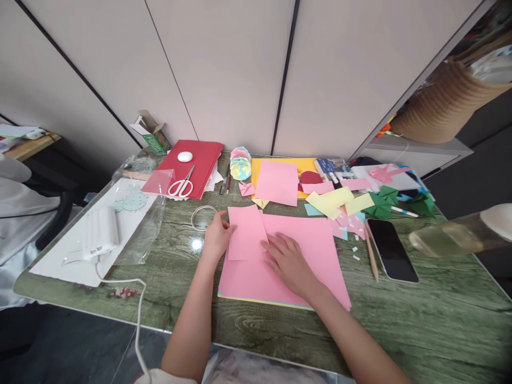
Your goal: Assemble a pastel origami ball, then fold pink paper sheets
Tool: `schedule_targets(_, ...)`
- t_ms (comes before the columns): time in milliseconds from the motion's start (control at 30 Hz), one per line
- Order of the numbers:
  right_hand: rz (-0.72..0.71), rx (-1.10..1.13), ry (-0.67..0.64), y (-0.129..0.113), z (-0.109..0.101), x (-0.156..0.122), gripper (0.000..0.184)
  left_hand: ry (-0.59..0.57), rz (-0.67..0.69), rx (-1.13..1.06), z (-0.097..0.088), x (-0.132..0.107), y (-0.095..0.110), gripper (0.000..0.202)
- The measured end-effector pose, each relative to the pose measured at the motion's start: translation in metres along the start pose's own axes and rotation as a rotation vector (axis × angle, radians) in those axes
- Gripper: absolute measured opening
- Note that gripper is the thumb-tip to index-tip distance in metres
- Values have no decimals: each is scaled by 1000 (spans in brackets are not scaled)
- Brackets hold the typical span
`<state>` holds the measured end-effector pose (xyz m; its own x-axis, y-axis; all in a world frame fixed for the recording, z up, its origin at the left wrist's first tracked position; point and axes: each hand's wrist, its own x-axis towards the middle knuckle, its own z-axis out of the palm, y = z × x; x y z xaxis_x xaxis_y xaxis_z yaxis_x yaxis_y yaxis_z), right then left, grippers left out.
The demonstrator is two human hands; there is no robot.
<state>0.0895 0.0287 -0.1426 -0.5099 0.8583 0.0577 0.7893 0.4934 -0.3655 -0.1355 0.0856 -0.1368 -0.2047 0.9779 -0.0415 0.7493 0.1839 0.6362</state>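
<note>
A smaller folded-looking sheet of pink paper (246, 234) lies on a stack of larger pink sheets (316, 240), whose lower edge shows yellow and blue layers. My left hand (217, 234) grips the small sheet's left edge, thumb on its face and the other fingers partly hidden. Across its right edge rests my right hand (291, 264), palm down with fingers spread, touching the small sheet and the stack. Just beyond lie another pink sheet (277, 183) and pale yellow strips (330, 201). A wire ring (204, 217) is near my left hand.
White scissors (182, 184) and a white oval case (184, 156) rest on a red folder (196, 160). A white power strip (100, 232) with a cable stands left. To the right are a phone (392, 249), a wooden stick (371, 250) and a tilted-looking clear bottle (452, 237).
</note>
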Motion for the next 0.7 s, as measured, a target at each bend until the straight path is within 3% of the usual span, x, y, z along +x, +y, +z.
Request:
schedule_targets(100,26,-11,9,5,0,-1,45,88,-14,-33,-9,5,-9,37)
schedule_targets(267,88,-18,41,17,-3,-4,44,378,-96,-11,-34,11,-32,39)
schedule_targets(400,111,-23,83,21,-9,-6,43,566,91,43,-30,7,-20,48)
schedule_targets(433,113,-25,95,21,-11,-7,42,540,146,69,-24,7,-11,44)
schedule_targets(467,115,-27,108,22,-12,-8,42,414,191,108,-17,8,-1,39)
schedule_targets(533,118,-32,130,22,-15,-9,42,292,245,129,0,18,23,28)
schedule_targets(700,130,-51,170,26,-20,-12,41,187,211,183,39,67,76,32)
